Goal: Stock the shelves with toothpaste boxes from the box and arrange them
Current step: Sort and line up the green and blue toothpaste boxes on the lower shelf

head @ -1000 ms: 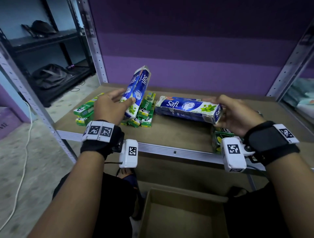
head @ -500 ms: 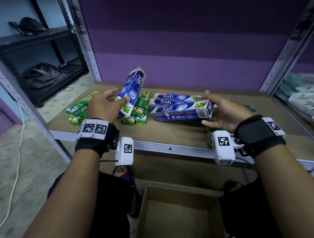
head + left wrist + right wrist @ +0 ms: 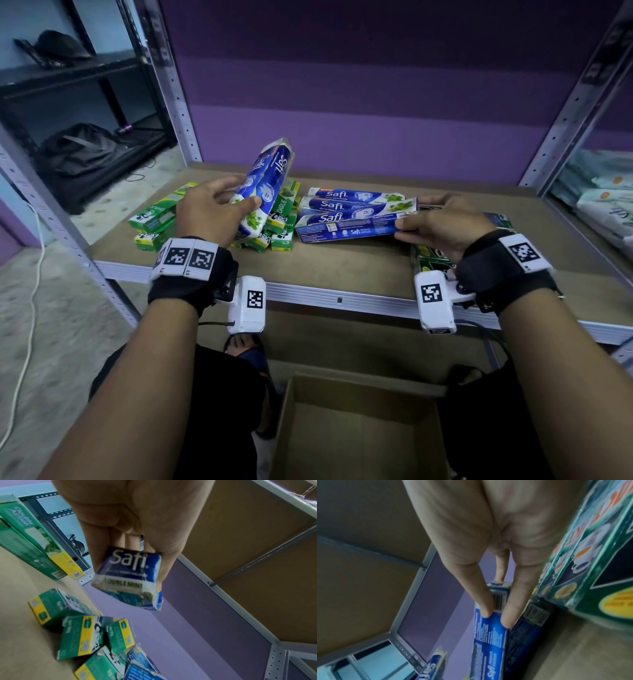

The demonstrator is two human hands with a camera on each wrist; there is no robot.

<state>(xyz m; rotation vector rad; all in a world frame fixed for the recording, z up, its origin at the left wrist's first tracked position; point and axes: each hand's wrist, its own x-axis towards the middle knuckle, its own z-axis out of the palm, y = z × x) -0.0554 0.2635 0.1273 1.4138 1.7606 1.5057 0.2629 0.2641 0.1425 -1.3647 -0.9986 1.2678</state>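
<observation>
Left hand point(image 3: 209, 214) clamped round a bundle of blue Safi boxes point(image 3: 263, 192), thumb on the near face, fingers behind, grip low on the pack. Bundle tilted up off the shelf point(image 3: 342, 270), upper end leaning away, lower end just above the green Darlie boxes point(image 3: 281, 219). In the left wrist view, end flap of the held pack point(image 3: 130, 574) looking torn and crumpled.

Right hand point(image 3: 442, 226) resting on the near end of the lying Safi boxes point(image 3: 346, 219), two straight fingertips point(image 3: 486, 609) pressing the barcode face of the top carton; no closed grip there, only a steadying push. Several Safi cartons lying side by side across the middle of the shelf, one tilted up onto its edge.

Likely trouble, judged from this:
- Low hold on a long, tilted bundle: top-heavy, apt to swing or slip down onto the Darlie pile and scatter it.
- Damaged flap and wrap: single cartons liable to slide out if squeezed unevenly.
- Fingertip push only on the right: row apt to skew or fan apart rather than square up.
- Dark green boxes point(image 3: 431, 260) near the front edge under the right wrist: easily knocked off toward the cardboard box point(image 3: 359, 428) on the floor below.
</observation>
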